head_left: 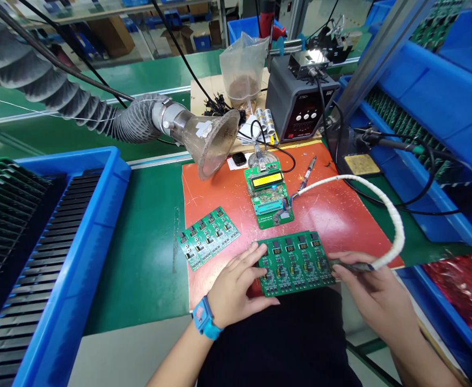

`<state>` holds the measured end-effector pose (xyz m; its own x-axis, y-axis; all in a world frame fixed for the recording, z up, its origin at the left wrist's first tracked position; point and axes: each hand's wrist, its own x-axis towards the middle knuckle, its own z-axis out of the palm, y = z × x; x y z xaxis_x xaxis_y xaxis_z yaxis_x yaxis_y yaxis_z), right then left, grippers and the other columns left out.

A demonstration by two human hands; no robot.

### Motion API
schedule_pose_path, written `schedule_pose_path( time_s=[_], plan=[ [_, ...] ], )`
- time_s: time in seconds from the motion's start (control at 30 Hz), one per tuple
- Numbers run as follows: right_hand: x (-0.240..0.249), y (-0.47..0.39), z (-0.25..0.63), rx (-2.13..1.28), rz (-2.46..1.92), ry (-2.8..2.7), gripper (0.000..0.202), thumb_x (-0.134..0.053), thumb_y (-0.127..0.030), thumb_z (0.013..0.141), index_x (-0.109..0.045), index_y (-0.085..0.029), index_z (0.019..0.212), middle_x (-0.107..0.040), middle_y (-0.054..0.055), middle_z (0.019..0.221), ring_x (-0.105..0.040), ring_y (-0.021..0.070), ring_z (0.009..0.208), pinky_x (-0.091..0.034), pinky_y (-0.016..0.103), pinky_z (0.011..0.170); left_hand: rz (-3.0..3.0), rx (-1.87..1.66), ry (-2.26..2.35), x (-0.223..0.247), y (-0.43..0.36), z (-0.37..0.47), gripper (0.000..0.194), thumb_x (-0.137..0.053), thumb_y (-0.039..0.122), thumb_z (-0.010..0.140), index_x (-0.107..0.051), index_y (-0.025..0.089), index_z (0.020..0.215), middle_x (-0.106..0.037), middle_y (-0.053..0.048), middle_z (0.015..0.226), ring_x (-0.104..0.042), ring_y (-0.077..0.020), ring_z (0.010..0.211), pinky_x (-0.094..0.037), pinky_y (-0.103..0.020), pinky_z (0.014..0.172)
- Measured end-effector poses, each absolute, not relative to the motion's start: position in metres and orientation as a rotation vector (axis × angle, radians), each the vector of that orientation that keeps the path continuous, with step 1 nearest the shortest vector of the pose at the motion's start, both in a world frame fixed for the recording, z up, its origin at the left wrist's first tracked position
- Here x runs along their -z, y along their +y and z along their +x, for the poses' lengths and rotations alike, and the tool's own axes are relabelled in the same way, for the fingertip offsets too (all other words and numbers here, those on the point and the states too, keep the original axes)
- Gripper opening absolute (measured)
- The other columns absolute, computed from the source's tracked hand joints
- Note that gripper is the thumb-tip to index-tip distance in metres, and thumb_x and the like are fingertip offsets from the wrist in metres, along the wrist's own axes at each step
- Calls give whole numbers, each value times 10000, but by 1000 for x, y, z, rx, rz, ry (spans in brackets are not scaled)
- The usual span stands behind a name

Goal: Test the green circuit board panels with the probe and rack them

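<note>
Green circuit panel (290, 266): on the orange mat (300, 215), right up near the body.
Left hand (236, 287): loosely spread, fingertips resting on the panel's left end.
Right hand (384, 301): pinching the dark cable end (354, 266) by the panel's right edge!
Yellow-screened board (268, 196): just beyond.
Second panel (209, 239): flat, off left.

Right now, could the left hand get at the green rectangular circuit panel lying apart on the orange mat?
Probably yes: the left hand is near that green rectangular circuit panel, with nothing visible between them, though it touches another green circuit panel.
</note>
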<state>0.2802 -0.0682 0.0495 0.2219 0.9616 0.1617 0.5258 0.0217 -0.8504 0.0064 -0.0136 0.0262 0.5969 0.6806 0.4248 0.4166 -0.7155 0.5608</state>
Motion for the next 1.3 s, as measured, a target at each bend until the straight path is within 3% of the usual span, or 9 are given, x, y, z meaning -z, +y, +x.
schedule_pose_path(
  time_s=[0.67, 1.07, 1.3],
  plan=[
    [-52, -66, 278, -659, -1587, -1392, 97, -627, -291, 906, -603, -251, 991, -706, 49, 989, -689, 202, 878, -605, 279, 706, 2457, -856, 906, -29, -13, 7, 490, -705, 523, 799, -531, 184, 1108, -547, -208, 1369, -484, -324, 1326, -503, -488, 996],
    [-65, -65, 266, -754, -1522, -1177, 108, -648, -266, 899, -599, -237, 990, -713, 44, 984, -671, 141, 672, -613, 247, 617, 2470, -836, 900, -29, -11, 7, 481, -710, 493, 809, -533, 168, 1117, -526, -225, 1383, -489, -332, 1320, -513, -511, 995],
    [-61, -65, 256, -807, -1457, -1267, 90, -600, -218, 926, -576, -244, 1008, -686, 38, 1005, -669, 125, 692, -588, 218, 610, 2463, -833, 893, -29, -11, 7, 478, -701, 491, 817, -531, 166, 1123, -521, -227, 1386, -476, -335, 1330, -508, -519, 999]
  ],
)
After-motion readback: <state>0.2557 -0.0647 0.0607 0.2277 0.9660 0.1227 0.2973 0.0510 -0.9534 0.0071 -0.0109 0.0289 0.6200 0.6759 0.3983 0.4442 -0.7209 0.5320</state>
